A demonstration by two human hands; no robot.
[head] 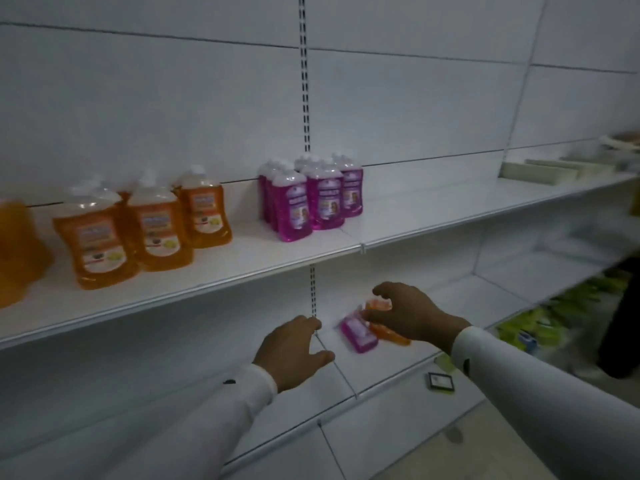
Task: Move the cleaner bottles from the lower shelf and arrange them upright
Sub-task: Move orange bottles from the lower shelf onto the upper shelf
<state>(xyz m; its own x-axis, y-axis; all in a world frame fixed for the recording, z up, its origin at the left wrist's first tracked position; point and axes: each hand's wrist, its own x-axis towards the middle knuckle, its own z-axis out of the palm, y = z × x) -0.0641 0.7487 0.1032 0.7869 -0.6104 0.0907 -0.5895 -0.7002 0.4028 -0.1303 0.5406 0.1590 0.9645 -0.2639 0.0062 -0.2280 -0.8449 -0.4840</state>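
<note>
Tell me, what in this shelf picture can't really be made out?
Head view only:
- Orange bottle on the lower shelf: mostly hidden by the right hand; whether the fingers touch it is unclear.
- Pink bottle lying beside it: label blurred.
- Labels on upright orange bottles and pink bottles: too blurred to read.
- Orange shape: cut by the left edge.
- Green goods at right: blurred.

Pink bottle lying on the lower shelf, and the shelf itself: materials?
Pink bottle: likely clear plastic, since the pink liquid shows through; glossy, paper-like label. Lower shelf: looks like white-painted sheet metal, matte, with a thin folded front edge; blur leaves it uncertain.
</note>
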